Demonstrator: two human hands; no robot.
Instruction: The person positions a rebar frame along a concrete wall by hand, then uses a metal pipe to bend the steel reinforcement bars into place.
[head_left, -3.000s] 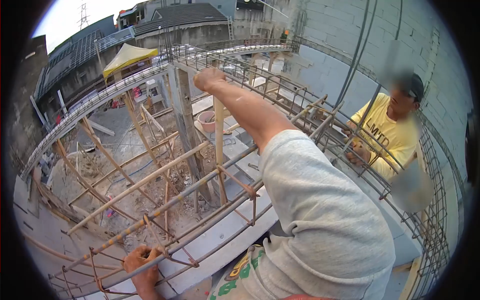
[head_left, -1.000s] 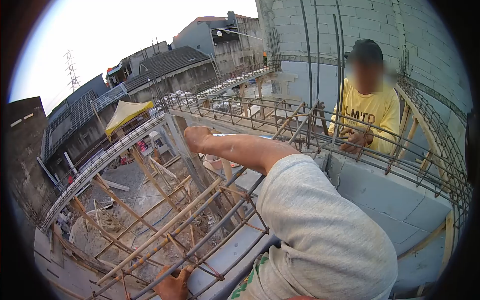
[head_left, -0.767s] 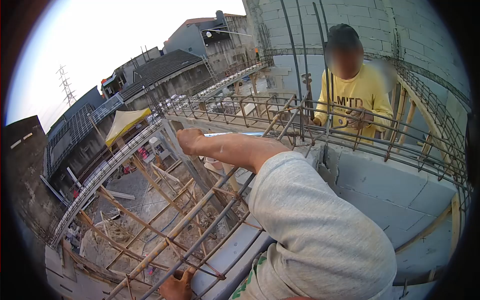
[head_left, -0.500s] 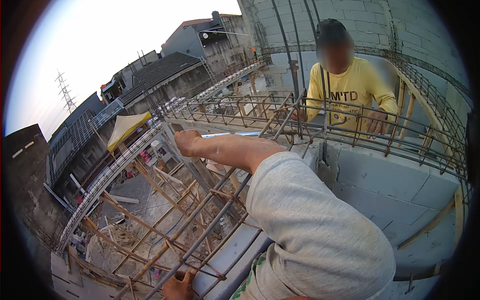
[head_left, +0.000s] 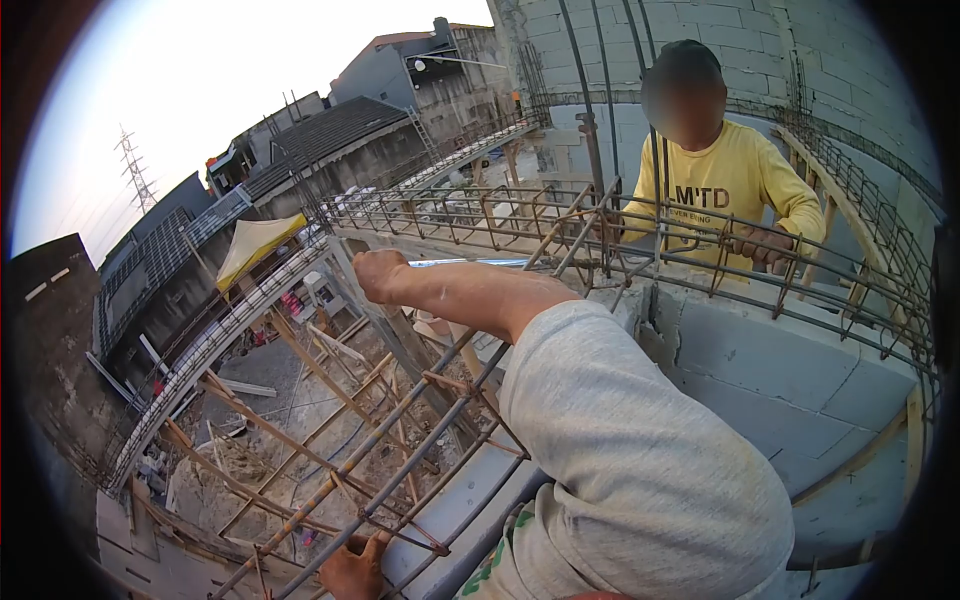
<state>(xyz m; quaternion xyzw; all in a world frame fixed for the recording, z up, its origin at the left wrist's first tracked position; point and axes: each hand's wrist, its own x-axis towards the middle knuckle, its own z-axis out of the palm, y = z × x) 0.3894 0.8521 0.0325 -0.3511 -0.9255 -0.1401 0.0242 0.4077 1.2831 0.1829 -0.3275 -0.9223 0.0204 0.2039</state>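
My right hand (head_left: 379, 275) is closed at the end of my outstretched forearm; whatever its fingers hold is hidden. A shiny pale-blue and white strip (head_left: 468, 263) shows just behind that wrist and forearm. Low in the view, my left hand (head_left: 352, 570) has its fingers curled round a bar of the rebar cage (head_left: 385, 500). This cage slants up under my right forearm to a junction with the horizontal rebar cage (head_left: 455, 218). Across the junction a person in a yellow shirt (head_left: 715, 190) has a hand (head_left: 765, 248) at the bars.
Upright rebar (head_left: 585, 100) rises at the junction. Grey block walls (head_left: 770, 350) stand at right. Wooden props (head_left: 300, 350) and debris lie far below at left. Beyond are a curved beam (head_left: 215, 345), a yellow canopy (head_left: 258, 250) and roofs (head_left: 325, 130).
The view has shifted slightly, and the scene sits a little further right. The other person's head has turned, and their hand is now raised closer to the bars. My hands keep nearly the same places.
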